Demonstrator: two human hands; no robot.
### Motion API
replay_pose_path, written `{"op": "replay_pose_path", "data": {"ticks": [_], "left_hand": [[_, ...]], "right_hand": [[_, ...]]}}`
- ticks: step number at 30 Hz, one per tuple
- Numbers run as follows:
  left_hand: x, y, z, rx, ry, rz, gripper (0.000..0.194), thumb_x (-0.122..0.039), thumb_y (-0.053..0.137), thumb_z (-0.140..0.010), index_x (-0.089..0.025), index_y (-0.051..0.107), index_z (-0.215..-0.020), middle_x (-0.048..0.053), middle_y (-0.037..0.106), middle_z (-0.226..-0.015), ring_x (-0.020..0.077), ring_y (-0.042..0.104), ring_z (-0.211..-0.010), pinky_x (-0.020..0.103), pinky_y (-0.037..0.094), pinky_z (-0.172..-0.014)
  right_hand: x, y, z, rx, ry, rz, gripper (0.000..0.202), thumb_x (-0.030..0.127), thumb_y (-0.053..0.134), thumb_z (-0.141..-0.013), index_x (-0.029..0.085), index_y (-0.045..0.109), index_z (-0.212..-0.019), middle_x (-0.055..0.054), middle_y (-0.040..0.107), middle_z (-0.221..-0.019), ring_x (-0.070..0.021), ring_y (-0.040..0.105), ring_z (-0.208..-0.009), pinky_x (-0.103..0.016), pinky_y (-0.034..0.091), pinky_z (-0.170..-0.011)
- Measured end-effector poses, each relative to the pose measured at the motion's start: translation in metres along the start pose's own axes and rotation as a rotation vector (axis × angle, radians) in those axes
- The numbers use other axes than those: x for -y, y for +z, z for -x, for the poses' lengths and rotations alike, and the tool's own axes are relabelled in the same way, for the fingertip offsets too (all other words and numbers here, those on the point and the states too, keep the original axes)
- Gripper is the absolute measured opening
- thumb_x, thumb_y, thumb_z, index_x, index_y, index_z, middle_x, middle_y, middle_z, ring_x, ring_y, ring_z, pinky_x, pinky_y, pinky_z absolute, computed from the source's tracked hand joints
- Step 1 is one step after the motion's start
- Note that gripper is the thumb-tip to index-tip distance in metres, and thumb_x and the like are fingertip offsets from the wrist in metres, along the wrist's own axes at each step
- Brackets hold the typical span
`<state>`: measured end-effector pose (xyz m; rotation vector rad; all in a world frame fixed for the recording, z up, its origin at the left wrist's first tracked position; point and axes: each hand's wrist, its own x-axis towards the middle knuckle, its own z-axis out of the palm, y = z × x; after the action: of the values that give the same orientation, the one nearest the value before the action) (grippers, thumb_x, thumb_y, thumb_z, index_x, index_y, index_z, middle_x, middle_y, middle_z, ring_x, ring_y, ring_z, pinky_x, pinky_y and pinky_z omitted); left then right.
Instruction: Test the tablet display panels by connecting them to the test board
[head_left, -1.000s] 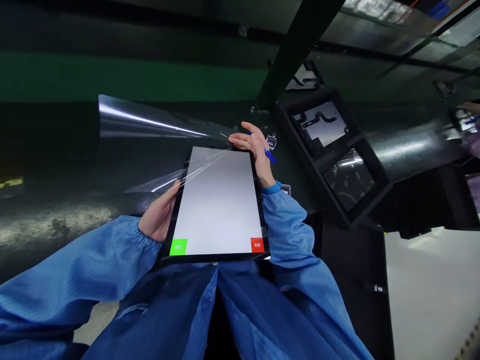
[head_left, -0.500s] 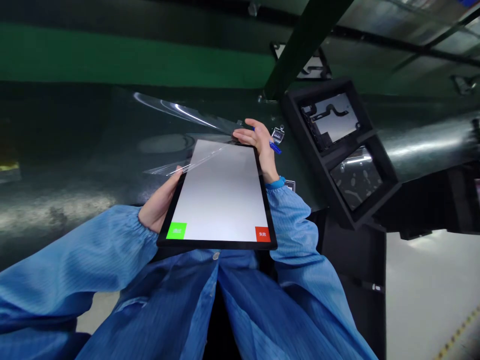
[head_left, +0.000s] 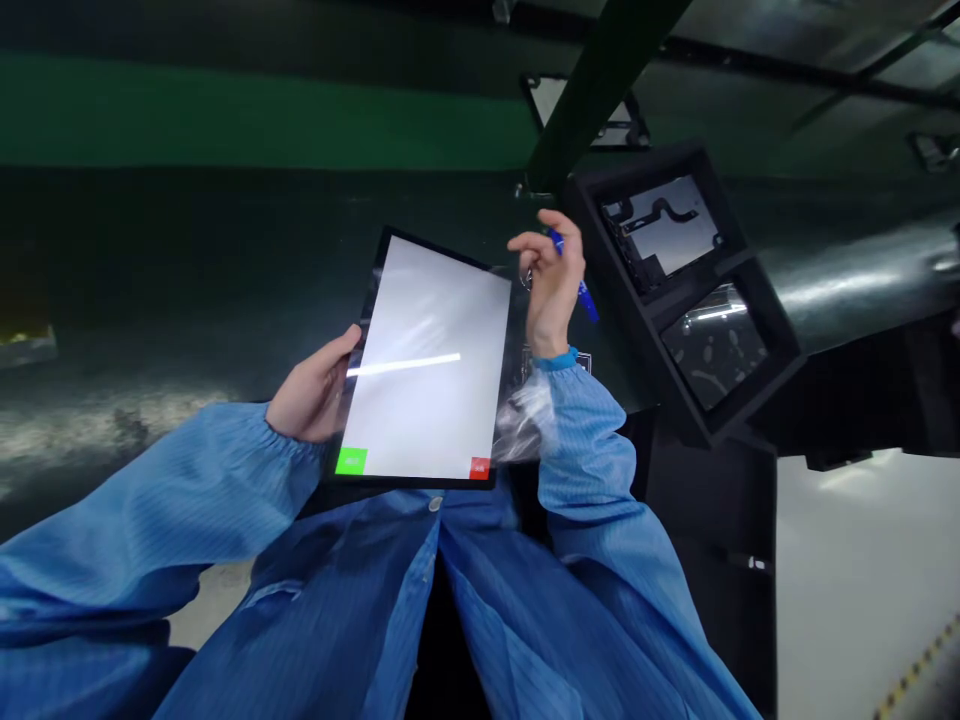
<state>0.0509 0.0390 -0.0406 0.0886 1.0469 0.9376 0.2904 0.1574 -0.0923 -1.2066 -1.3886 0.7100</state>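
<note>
A flat tablet screen [head_left: 427, 370] glows white, with a green box at its lower left and a red one at its lower right. My left hand [head_left: 311, 390] grips its left edge. Off the right edge, my right hand [head_left: 553, 280] is raised with bent fingers and a blue pen [head_left: 587, 300] held in it, the pen passing behind the fingers. Blurred clear film [head_left: 521, 420] lies between the screen's right side and my right sleeve. A bright reflection crosses the middle of the screen.
To the right, a black two-compartment tray [head_left: 652, 322] holds a panel with a flex cable [head_left: 679, 235] and a clear-covered part [head_left: 716, 350]. A green post [head_left: 600, 90] rises behind my right hand, with another panel [head_left: 547, 98] behind it.
The clear film has swung from above the screen down to its right side. My right hand has come off the screen's top edge, moving right and up. The tablet has tilted.
</note>
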Motion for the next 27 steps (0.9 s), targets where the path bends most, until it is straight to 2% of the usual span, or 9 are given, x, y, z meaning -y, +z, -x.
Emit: {"op": "replay_pose_path", "data": {"ticks": [2,4,7,9,12,14,17,23,27], "left_hand": [[0.001,0.000,0.001,0.005,-0.033,0.007,0.042,-0.030,0.039,-0.105,-0.006,0.065,-0.127,0.008,0.078,-0.108,0.0310,0.066,-0.119,0.044,0.055,-0.102],[0.003,-0.001,0.002,0.022,-0.049,0.018,0.043,-0.034,0.041,-0.104,-0.007,0.066,-0.127,0.008,0.078,-0.111,0.0315,0.065,-0.121,0.043,0.054,-0.103],[0.005,-0.003,0.001,0.015,-0.004,0.027,0.042,-0.036,0.046,-0.102,-0.007,0.067,-0.124,0.008,0.079,-0.107,0.0315,0.065,-0.121,0.044,0.053,-0.104],[0.006,-0.005,0.000,0.013,-0.008,0.028,0.040,-0.036,0.049,-0.102,-0.007,0.068,-0.123,0.007,0.080,-0.103,0.0315,0.064,-0.122,0.044,0.052,-0.105],[0.006,-0.006,0.000,0.041,-0.047,0.038,0.042,-0.039,0.049,-0.102,-0.009,0.068,-0.124,0.006,0.079,-0.106,0.0328,0.062,-0.124,0.048,0.050,-0.106],[0.006,-0.006,0.000,0.030,-0.047,0.049,0.042,-0.040,0.047,-0.102,-0.011,0.067,-0.125,0.005,0.078,-0.110,0.0332,0.062,-0.125,0.050,0.049,-0.106],[0.008,-0.010,-0.002,-0.021,-0.028,0.030,0.042,-0.040,0.046,-0.102,-0.012,0.068,-0.125,0.004,0.079,-0.108,0.0325,0.063,-0.123,0.048,0.051,-0.106],[0.008,-0.022,-0.011,-0.063,-0.043,-0.048,0.039,-0.042,0.056,-0.096,-0.013,0.072,-0.115,0.005,0.080,-0.087,0.0313,0.071,-0.111,0.043,0.057,-0.100],[0.005,-0.025,-0.015,-0.149,-0.056,-0.005,0.036,-0.038,0.055,-0.095,-0.014,0.069,-0.118,0.004,0.081,-0.094,0.0315,0.071,-0.109,0.045,0.058,-0.099]], "right_hand": [[0.017,-0.011,0.003,-0.124,-0.143,0.108,0.068,0.079,0.021,-0.093,0.026,0.042,-0.131,-0.008,0.068,-0.124,-0.0191,0.064,-0.104,-0.037,0.053,-0.092],[0.043,-0.021,0.013,-0.121,-0.294,0.203,0.064,0.075,0.031,-0.095,0.027,0.037,-0.136,-0.011,0.059,-0.140,-0.0231,0.060,-0.124,-0.039,0.053,-0.098],[0.083,-0.027,0.038,0.337,-0.392,0.258,0.056,0.065,0.057,-0.091,0.030,0.048,-0.134,-0.008,0.059,-0.142,-0.0258,0.055,-0.135,-0.044,0.049,-0.112],[0.096,-0.022,0.056,0.652,-0.412,0.355,0.074,0.066,0.072,-0.079,0.028,0.050,-0.138,-0.009,0.054,-0.150,-0.0322,0.041,-0.147,-0.054,0.038,-0.122],[0.091,-0.009,0.080,0.816,-0.386,0.477,0.092,0.069,0.078,-0.070,0.026,0.046,-0.145,-0.011,0.040,-0.161,-0.0397,0.023,-0.155,-0.071,0.026,-0.122],[0.080,-0.003,0.095,0.782,-0.392,0.507,0.068,0.059,0.074,-0.081,0.026,0.055,-0.137,-0.010,0.043,-0.160,-0.0358,0.029,-0.154,-0.069,0.025,-0.123],[0.069,-0.002,0.113,0.630,-0.455,0.503,0.022,0.032,0.060,-0.098,0.025,0.067,-0.117,-0.007,0.059,-0.147,-0.0234,0.048,-0.144,-0.051,0.039,-0.123],[0.077,-0.043,0.113,0.134,-0.369,0.446,0.028,0.025,0.056,-0.098,0.030,0.070,-0.121,-0.005,0.070,-0.133,-0.0231,0.068,-0.121,-0.043,0.058,-0.104],[0.048,-0.090,0.102,-0.170,-0.185,0.532,0.021,0.031,0.059,-0.096,0.025,0.075,-0.108,-0.005,0.078,-0.104,-0.0220,0.076,-0.092,-0.040,0.061,-0.088]]}}
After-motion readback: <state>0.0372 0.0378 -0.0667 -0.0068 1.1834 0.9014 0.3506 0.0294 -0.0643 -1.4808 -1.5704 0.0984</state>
